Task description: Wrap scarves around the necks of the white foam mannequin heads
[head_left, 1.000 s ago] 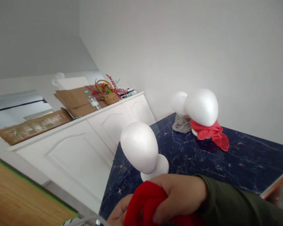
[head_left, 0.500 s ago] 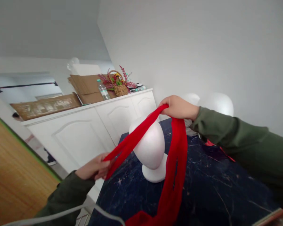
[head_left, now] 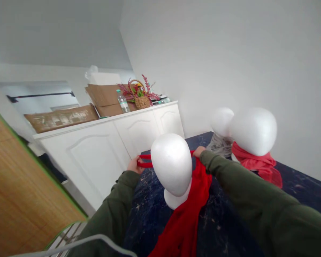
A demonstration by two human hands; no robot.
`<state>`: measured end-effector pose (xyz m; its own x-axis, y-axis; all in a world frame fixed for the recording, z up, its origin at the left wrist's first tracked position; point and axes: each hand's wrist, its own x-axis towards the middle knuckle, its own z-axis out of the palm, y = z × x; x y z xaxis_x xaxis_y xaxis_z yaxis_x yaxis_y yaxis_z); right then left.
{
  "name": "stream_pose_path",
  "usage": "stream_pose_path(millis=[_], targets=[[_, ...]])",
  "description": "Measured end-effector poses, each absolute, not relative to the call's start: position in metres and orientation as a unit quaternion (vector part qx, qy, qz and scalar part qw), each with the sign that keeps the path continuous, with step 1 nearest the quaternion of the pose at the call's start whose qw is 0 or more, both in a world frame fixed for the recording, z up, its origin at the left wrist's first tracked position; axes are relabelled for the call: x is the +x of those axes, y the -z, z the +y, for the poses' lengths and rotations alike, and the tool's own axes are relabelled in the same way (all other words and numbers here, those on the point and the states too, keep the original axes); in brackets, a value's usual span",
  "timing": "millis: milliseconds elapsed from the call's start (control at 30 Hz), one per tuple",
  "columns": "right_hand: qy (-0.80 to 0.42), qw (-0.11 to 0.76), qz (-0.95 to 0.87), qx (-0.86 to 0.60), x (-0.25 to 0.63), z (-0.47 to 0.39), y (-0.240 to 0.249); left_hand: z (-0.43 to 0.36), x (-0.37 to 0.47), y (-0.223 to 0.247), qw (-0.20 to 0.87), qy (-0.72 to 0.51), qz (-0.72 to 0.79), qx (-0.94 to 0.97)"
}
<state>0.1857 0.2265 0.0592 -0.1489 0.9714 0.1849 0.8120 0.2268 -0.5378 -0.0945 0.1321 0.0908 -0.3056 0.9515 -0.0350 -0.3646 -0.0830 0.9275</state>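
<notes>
A white foam mannequin head (head_left: 171, 166) stands upright on the dark blue marbled table (head_left: 224, 228). Behind it runs a stretch of red scarf (head_left: 186, 217), pulled sideways between my two hands. My left hand (head_left: 136, 165) is closed on one end, left of the head. On the other side my right hand (head_left: 198, 151) grips the scarf beside the head, its fingers partly hidden. From there the long part of the scarf hangs down past the right of the base and lies toward me on the table.
Two more foam heads stand at the right: one wears a pink-red scarf (head_left: 254, 162), the other a grey scarf (head_left: 219, 142). A white cabinet (head_left: 96, 150) at the back holds cardboard, a bottle (head_left: 123, 101) and a flower basket (head_left: 142, 102). A white cable (head_left: 96, 238) crosses the lower left.
Both hands have carried the scarf from in front of and above the head to behind it. My left hand went up and away, my right hand lower. The view shifted slightly.
</notes>
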Motion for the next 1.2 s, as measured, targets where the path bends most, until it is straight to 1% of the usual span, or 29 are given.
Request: stream_pose_path(millis=[100,167,233,333,367,433,500,533,567,633,667,700,767,833,900,967,1033,1100,1133,1200], targets=[[-0.181,0.211,-0.751,-0.599,0.198,0.203,0.002,0.107,-0.091,-0.046,0.521,-0.662,0.438,0.315],[-0.175,0.223,-0.755,-0.591,0.208,0.183,0.032,0.082,-0.087,-0.021,0.547,-0.638,0.432,0.327],[-0.137,0.243,-0.766,-0.579,0.218,0.166,0.049,0.058,-0.079,-0.004,0.573,-0.551,0.422,0.436],[-0.061,0.261,-0.778,-0.568,0.228,0.152,0.057,0.031,-0.057,0.006,0.522,-0.403,0.449,0.603],[-0.054,0.259,-0.782,-0.564,0.23,0.15,0.056,0.026,-0.049,0.007,0.493,-0.363,0.461,0.642],[-0.084,0.249,-0.796,-0.545,0.231,0.148,0.052,0.023,-0.034,0.009,0.43,-0.305,0.482,0.7],[-0.161,0.257,-0.794,-0.527,0.227,0.146,0.044,0.026,-0.024,0.012,0.38,-0.275,0.495,0.731],[-0.226,0.277,-0.777,-0.519,0.224,0.142,0.041,0.028,-0.021,0.015,0.369,-0.271,0.501,0.734],[-0.314,0.306,-0.744,-0.505,0.22,0.138,0.038,0.03,-0.019,0.017,0.369,-0.276,0.507,0.728],[-0.54,0.357,-0.633,-0.425,0.208,0.123,0.034,0.035,-0.017,0.021,0.399,-0.301,0.508,0.701],[-0.643,0.368,-0.565,-0.364,0.2,0.113,0.034,0.037,-0.016,0.022,0.42,-0.312,0.501,0.69],[-0.72,0.366,-0.505,-0.305,0.19,0.102,0.035,0.039,-0.014,0.021,0.438,-0.318,0.488,0.684],[-0.792,0.357,-0.435,-0.236,0.168,0.081,0.039,0.043,-0.01,0.018,0.46,-0.318,0.455,0.693],[-0.811,0.371,-0.399,-0.216,0.147,0.063,0.045,0.046,-0.007,0.011,0.47,-0.303,0.429,0.709],[-0.817,0.385,-0.366,-0.225,0.133,0.051,0.05,0.046,-0.004,0.003,0.468,-0.29,0.415,0.724],[-0.777,0.393,-0.413,-0.267,0.129,0.046,0.051,0.045,-0.002,-0.005,0.452,-0.286,0.407,0.741],[-0.651,0.404,-0.559,-0.317,0.135,0.045,0.048,0.042,0.001,-0.009,0.419,-0.278,0.401,0.766],[-0.505,0.42,-0.677,-0.331,0.144,0.047,0.044,0.038,0.003,-0.011,0.378,-0.268,0.406,0.788],[-0.449,0.421,-0.715,-0.332,0.147,0.048,0.042,0.036,0.005,-0.011,0.36,-0.266,0.412,0.794],[-0.38,0.404,-0.749,-0.362,0.15,0.051,0.041,0.034,0.008,-0.009,0.343,-0.277,0.423,0.792]])
